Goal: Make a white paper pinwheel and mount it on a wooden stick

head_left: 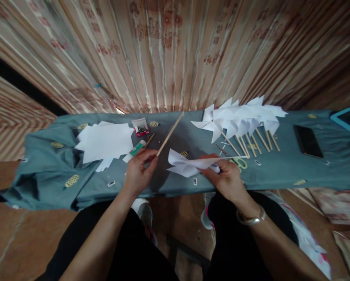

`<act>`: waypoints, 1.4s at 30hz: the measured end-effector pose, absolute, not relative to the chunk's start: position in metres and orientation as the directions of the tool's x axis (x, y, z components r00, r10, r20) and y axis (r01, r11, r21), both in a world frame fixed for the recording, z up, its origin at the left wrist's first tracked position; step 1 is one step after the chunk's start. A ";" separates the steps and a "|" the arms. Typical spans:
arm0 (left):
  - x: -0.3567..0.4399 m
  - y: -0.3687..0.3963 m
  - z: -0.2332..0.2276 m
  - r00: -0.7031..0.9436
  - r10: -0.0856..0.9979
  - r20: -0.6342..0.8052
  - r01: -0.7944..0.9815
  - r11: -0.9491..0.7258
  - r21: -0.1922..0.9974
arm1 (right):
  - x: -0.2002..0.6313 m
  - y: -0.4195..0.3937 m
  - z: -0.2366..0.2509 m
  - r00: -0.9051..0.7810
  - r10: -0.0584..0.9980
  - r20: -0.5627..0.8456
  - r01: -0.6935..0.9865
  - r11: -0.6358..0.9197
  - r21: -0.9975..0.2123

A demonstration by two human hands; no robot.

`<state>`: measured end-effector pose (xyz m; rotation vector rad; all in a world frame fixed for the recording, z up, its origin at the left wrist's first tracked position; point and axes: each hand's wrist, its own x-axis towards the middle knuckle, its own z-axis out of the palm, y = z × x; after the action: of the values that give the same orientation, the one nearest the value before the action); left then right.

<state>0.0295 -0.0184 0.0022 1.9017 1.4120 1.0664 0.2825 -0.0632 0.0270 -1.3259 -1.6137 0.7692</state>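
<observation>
A thin wooden stick (170, 134) slants up and away from my left hand (141, 171), pinched between thumb and fingers. My right hand (226, 177) grips a folded white paper pinwheel (185, 163) by its right side, holding it edge-on above the cloth. Stick and pinwheel are apart. Beyond my right hand lie scissors (240, 162) with light green handles, partly hidden. Close to my left hand are a green and white glue tube (136, 150) and a small red and white box (141, 128) of metal pins or tacks.
White paper sheets (107, 142) are stacked at the left. Several finished paper pinwheels (242, 117) on sticks lie overlapped at the back right. A black phone (308, 141) and a blue-framed device (349, 120) lie farther right. A curtain (163, 58) hangs behind the cloth-covered table (280, 169).
</observation>
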 end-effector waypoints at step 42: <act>0.059 -0.047 -0.004 0.315 0.944 -0.094 0.235 0.018 0.972 | 0.309 -0.074 0.041 0.073 0.839 0.540 0.501 0.437 -0.747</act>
<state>0.0591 -0.0467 -0.0038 1.4687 1.1451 0.8021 0.3089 -0.0741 0.0412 -1.2084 -1.5803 0.3807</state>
